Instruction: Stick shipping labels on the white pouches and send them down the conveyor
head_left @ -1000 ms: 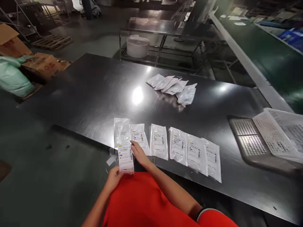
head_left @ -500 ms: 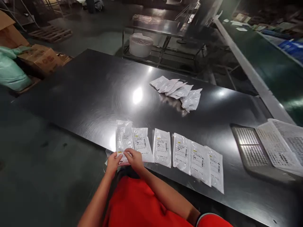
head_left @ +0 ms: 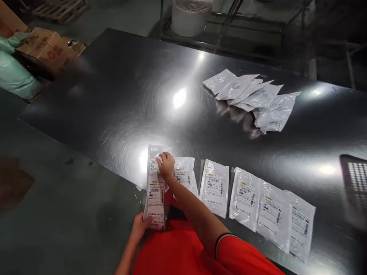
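Observation:
A strip of printed white shipping labels (head_left: 155,200) runs down over the leftmost white bubble mailer (head_left: 162,148) and hangs past the near edge of the table. Its lower end is pinched in my left hand (head_left: 140,226). Farther up, the bent fingers of my right hand (head_left: 166,167) are closed at the topmost label, over the mailer; their tips are partly hidden. Beside my right forearm lies a labelled mailer (head_left: 185,173), partly covered by it. More labelled mailers continue to the right: one mailer (head_left: 215,187) alone, then an overlapping group (head_left: 273,217).
Several white mailers (head_left: 252,93) lie overlapping at the back right of the dark, shiny table (head_left: 120,88). A perforated crate (head_left: 357,179) shows at the right edge. Cardboard boxes (head_left: 47,47) and a green bag (head_left: 17,74) stand on the floor at left.
My right hand has moved up to the top of the leftmost mailer, and my left hand down towards my body. The label strip now stretches between them. The view has tilted down and closer.

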A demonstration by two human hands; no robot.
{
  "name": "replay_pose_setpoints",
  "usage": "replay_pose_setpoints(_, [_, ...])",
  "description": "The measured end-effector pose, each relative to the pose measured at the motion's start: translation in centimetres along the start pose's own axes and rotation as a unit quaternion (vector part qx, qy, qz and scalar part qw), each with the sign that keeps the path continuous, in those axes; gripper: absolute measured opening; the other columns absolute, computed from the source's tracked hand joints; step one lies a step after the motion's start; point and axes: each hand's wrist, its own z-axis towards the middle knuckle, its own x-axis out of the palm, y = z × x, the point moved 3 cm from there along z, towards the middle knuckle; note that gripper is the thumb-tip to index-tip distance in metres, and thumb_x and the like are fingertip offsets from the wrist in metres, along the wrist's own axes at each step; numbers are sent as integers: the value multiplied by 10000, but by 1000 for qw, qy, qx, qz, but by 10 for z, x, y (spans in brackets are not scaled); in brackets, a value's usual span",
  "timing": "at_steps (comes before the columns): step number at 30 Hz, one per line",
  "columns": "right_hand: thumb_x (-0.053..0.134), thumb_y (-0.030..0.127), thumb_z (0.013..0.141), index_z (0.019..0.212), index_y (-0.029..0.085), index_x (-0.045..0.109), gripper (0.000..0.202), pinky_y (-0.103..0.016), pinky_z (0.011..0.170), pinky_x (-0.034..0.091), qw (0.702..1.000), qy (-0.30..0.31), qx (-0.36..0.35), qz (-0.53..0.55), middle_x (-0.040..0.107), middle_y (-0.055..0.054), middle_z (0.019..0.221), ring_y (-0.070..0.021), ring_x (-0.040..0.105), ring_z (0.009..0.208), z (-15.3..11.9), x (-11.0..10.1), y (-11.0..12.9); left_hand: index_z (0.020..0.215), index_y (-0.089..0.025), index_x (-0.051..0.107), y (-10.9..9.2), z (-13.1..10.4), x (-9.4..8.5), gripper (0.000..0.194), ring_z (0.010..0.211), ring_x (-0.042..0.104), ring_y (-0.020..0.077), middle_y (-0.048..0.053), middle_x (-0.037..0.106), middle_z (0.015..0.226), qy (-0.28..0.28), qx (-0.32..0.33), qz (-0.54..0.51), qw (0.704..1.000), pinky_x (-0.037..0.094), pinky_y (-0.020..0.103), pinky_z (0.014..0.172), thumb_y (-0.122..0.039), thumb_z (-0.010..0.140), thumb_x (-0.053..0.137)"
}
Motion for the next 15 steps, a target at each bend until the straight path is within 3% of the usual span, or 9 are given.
replay_pose_setpoints(2, [496, 336, 920, 1294, 88, 553, 453, -486, 989, 388, 999, -7, -14, -42, 525, -200, 1345, -317, 477, 1190, -10, 0, 2, 754, -139, 774, 5, -19, -9, 447, 740, 705, 303, 118, 773, 748, 39, 4, 37, 999, 571, 399, 716, -548, 574, 766])
replay_pose_setpoints(4, [449, 330, 941, 1394, 72, 446, 521, -545, 1064, 313, 990, 10, -88, -107, 418, -219, 1456, -349, 385, 1313, -24, 5, 8, 856, -162, 789, 5, -38, -20, 432, 856, 711, 316, 119, 788, 882, 51, 18, 63, 996, 568, 399, 782, -540, 663, 710])
replay_pose_setpoints(8, [455, 398, 936, 1431, 92, 400, 585, -552, 1172, 153, 929, 121, -313, -158, 321, -153, 1540, -336, 221, 1437, -52, 23, 19, 919, -161, 783, -2, -59, -37, 498, 946, 704, 337, 127, 783, 975, -29, 50, 61, 996, 557, 425, 860, -586, 678, 686])
replay_pose_setpoints(11, [480, 392, 923, 1431, 128, 412, 576, -562, 1178, 156, 919, 155, -335, -135, 321, -124, 1544, -322, 221, 1444, -52, 27, 17, 887, -160, 784, -9, -62, -38, 473, 930, 706, 332, 124, 787, 951, -60, 77, 71, 993, 555, 429, 869, -571, 667, 705])
replay_pose_setpoints(15, [486, 322, 913, 1422, 171, 432, 533, -521, 1182, 201, 929, 150, -319, -114, 337, -95, 1540, -289, 245, 1442, -58, 20, 13, 911, -169, 777, -10, -65, -34, 442, 960, 702, 317, 114, 780, 1000, -68, 116, 79, 988, 547, 415, 889, -542, 691, 695])
